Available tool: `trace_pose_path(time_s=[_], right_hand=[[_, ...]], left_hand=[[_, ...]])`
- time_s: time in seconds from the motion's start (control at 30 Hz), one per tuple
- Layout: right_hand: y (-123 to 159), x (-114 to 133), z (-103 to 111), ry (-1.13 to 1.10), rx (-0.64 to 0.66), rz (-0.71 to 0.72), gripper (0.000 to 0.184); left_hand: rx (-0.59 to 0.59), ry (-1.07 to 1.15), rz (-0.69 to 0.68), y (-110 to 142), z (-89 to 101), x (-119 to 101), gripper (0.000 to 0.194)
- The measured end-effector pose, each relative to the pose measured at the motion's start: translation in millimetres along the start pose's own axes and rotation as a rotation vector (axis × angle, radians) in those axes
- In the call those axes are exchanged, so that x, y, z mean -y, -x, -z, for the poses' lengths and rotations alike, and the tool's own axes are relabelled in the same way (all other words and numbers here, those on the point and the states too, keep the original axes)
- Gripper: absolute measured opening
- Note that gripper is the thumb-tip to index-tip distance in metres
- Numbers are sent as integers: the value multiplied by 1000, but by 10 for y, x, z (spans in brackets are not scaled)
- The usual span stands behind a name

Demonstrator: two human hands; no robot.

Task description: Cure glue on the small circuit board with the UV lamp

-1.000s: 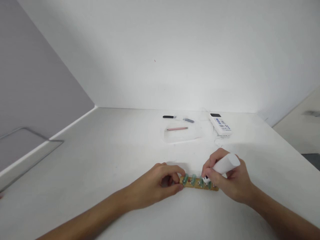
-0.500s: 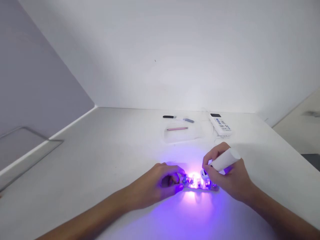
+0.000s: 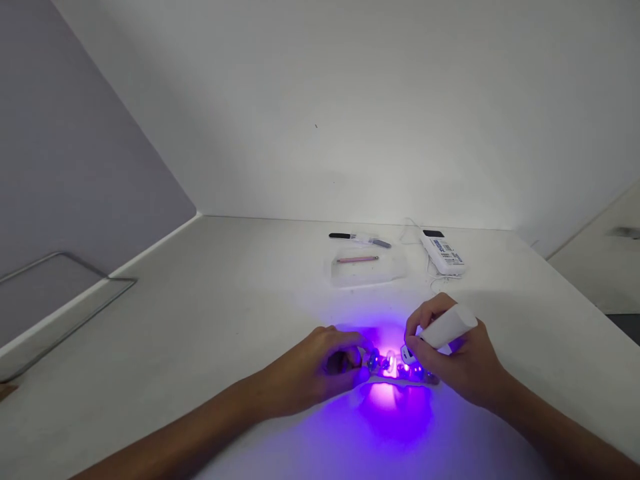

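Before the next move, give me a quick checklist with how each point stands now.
1. Lamp held: ok; the right hand has the white lamp.
2. Lamp lit: ok; violet light falls on the strip.
3. Strip steadied: ok; the left hand has fingers at its left end.
4. Pieces' true colour readable: not ok; violet glare covers them.
5. Pieces firmly attached: cannot tell; glare hides where they meet the strip.
6. Pink stick clear of both hands: ok; it lies farther back.
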State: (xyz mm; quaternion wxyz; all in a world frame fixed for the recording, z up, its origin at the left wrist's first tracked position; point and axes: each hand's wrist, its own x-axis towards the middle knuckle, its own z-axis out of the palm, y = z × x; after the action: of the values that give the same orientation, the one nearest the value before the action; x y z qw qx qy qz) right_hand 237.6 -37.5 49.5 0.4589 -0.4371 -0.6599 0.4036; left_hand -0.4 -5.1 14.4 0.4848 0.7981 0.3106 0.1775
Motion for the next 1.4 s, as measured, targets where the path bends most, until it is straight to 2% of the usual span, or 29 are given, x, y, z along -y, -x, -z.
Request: trace_pose_path(time_s=[0.2,0.53,0.77,1.07,1.27,1.4], right_hand=[[16,-9,-5,15,27,-3,16],[-64,-15,8,-18,-56,-54,12],[-51,-84,-28,-112,59,-108,11],[-23,-134,-64,-100,64,-101,11],[-21,-182,-96,-113,58,-93,13],[-13,-159,-83,-79,57,-85,13]], left_hand=[[-21,-41,-5,3,-20,2,17],[-65,-184,56,7,-39,47,17],[-43,-286,71,20,-75,36,18],[-41,-422,39,25,-156,76,17],[-26,-462,72,32,-157,107,12],[-45,-449,-3,34,-149,120,9]])
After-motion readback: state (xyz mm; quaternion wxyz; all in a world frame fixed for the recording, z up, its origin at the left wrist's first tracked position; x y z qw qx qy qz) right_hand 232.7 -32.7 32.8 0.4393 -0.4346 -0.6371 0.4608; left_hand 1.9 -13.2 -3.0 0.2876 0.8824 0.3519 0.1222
